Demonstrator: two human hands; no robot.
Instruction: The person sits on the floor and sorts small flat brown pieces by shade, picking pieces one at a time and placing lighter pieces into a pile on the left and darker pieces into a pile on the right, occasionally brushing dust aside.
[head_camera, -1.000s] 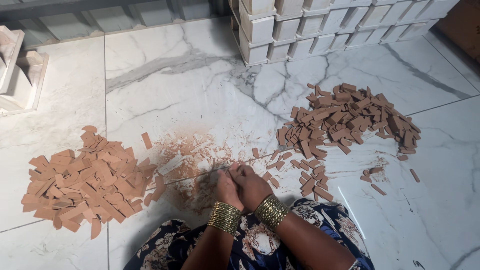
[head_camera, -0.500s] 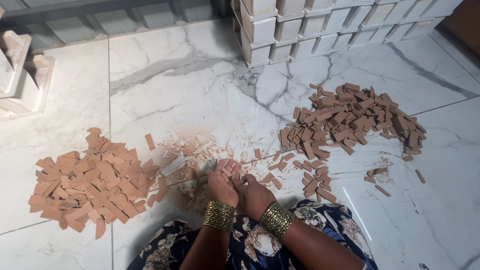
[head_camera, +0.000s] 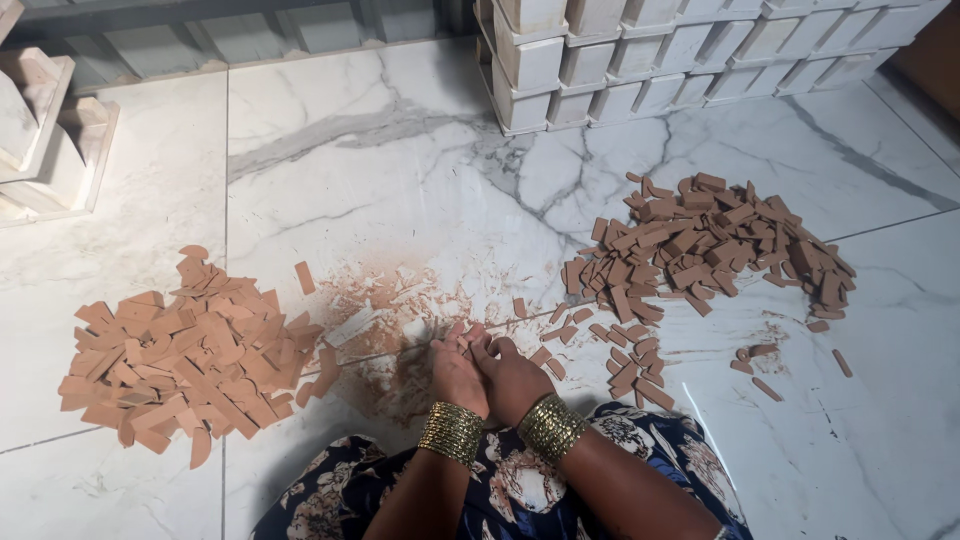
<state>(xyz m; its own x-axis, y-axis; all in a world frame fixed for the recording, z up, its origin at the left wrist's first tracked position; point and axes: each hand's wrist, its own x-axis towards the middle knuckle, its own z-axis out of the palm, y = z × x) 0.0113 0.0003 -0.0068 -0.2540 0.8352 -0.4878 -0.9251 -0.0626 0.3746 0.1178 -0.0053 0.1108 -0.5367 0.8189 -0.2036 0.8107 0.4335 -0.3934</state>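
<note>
Pressing your left hand (head_camera: 457, 372) and right hand (head_camera: 513, 375) together, you work low over the dusty patch of floor (head_camera: 400, 310), between the left pile (head_camera: 185, 355) of flat clay pieces and the right pile (head_camera: 700, 255) of small clay blocks. Whether a piece sits between your palms, you cannot tell. Against 0.5 s ago, both hands sit slightly lower and closer to your lap; against 1 s ago, they are tighter together. Both piles look unchanged.
</note>
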